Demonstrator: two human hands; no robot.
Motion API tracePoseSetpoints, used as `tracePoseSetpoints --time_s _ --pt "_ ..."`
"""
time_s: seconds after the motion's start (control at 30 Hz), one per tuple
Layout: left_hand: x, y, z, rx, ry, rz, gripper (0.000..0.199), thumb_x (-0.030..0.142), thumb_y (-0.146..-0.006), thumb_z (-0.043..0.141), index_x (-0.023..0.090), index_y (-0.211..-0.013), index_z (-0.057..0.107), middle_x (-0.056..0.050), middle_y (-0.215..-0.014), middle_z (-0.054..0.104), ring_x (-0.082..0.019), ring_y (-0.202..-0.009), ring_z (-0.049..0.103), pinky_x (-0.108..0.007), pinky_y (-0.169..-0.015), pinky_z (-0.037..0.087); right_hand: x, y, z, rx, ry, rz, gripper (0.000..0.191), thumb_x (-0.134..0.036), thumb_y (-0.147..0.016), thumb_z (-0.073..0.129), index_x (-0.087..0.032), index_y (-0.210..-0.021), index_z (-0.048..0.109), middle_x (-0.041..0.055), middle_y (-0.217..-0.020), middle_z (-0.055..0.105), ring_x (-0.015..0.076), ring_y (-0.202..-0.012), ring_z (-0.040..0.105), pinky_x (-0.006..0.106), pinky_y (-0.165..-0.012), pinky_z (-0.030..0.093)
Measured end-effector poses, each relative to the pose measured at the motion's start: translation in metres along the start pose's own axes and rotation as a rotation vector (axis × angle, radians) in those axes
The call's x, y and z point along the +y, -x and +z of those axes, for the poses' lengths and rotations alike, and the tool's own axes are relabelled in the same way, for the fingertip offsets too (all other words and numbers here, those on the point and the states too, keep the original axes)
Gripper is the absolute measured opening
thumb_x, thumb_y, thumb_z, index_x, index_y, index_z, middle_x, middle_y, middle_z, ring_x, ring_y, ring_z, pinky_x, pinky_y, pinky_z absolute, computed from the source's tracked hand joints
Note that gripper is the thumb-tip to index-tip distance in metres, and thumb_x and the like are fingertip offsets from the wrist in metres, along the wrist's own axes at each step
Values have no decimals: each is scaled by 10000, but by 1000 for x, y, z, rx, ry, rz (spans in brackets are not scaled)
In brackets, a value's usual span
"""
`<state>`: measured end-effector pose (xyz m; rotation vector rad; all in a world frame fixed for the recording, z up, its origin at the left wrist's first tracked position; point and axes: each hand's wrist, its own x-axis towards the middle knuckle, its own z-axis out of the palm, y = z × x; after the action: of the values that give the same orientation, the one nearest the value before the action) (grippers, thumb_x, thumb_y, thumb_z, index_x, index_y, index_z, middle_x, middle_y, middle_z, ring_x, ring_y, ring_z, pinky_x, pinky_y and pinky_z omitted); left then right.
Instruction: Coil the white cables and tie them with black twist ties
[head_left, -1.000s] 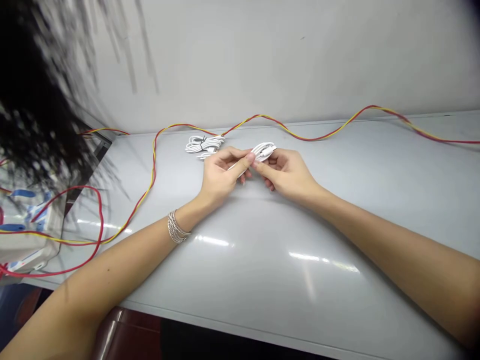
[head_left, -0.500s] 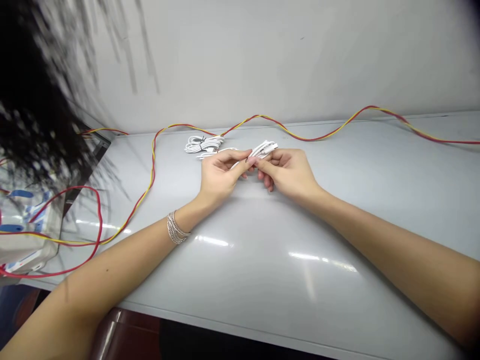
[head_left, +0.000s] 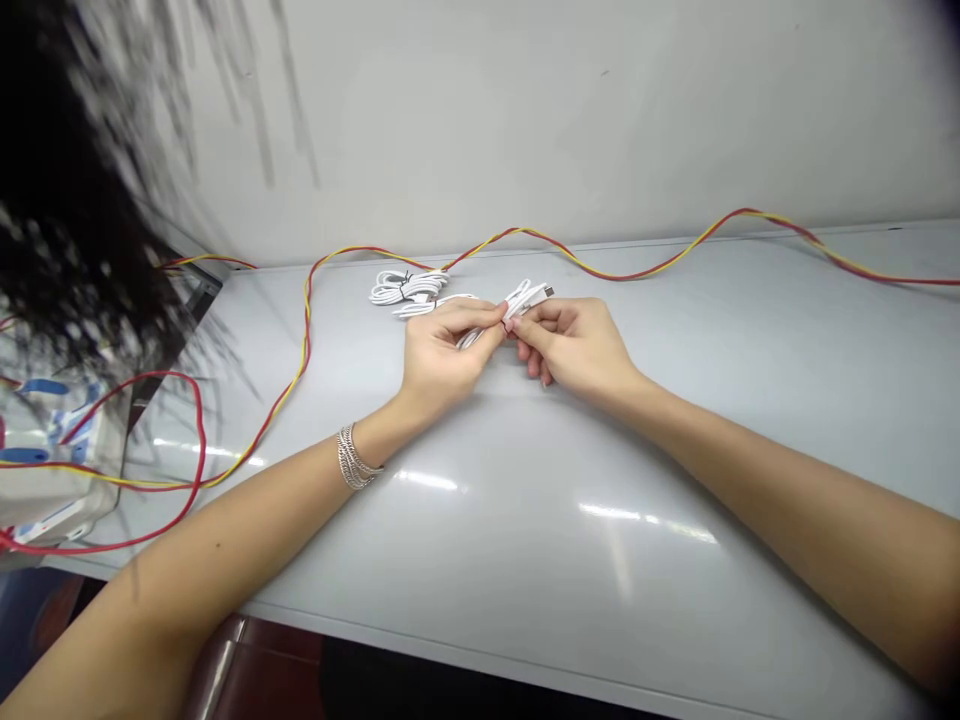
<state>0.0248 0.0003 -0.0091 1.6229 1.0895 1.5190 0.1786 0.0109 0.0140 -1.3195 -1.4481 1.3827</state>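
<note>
A folded white cable is grasped by both hands, with its loops held between the left hand and the right hand. The cable is gripped by the fingers and thumb of each hand, and its plug end is left sticking out beyond the right hand, toward the wall. The held cable is kept just above the table; whether it touches the surface cannot be told. Just beyond the left hand, a coiled white cable bound with a black tie is laid on the table. A red-and-yellow wire is strung along the table behind both cables. A silver bracelet is worn on the left wrist.
</note>
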Motion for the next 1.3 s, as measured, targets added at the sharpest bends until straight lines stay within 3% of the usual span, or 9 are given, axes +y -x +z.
tracePoseSetpoints --time_s 0.23,0.43,0.7,0.9,1.3 --pt "1 2 0 45 -79 -31 78 185 -800 709 212 -797 782 -63 -840 732 -175 -837 677 -319 -701 568 4 -5 -3 -99 -39 -21 299 -378 -881 658 -156 -684 628 15 -603 617 81 -406 526 205 -337 360" --pt "3 5 2 36 -208 126 134 138 -813 669 189 -728 758 -61 -813 723 -158 -808 660 -326 -772 549 1 1 -2 -73 17 -70 426 -543 -775 732 -159 -641 601 11 -573 597 76 -434 513 207 -374 376" --pt "1 5 2 41 -163 104 54 159 -796 698 165 -787 751 -70 -854 696 -160 -841 667 -324 -796 567 0 1 -3 -127 -58 -54 358 -459 -681 834 -147 -755 676 14 -640 647 72 -456 518 198 -366 377" --pt "-1 6 0 54 -217 123 90 131 -787 699 210 -810 737 -51 -905 695 -153 -898 663 -320 -856 543 4 -4 -6 -169 -92 -60 238 -343 -746 800 -137 -820 708 35 -706 682 70 -465 538 195 -365 378" --pt "0 7 2 19 -151 98 115 95 -737 674 162 -824 640 -46 -910 639 -150 -926 649 -298 -867 564 6 -6 -4 -136 -108 -50 136 -225 -739 789 -133 -769 693 27 -674 658 81 -484 545 198 -377 432"
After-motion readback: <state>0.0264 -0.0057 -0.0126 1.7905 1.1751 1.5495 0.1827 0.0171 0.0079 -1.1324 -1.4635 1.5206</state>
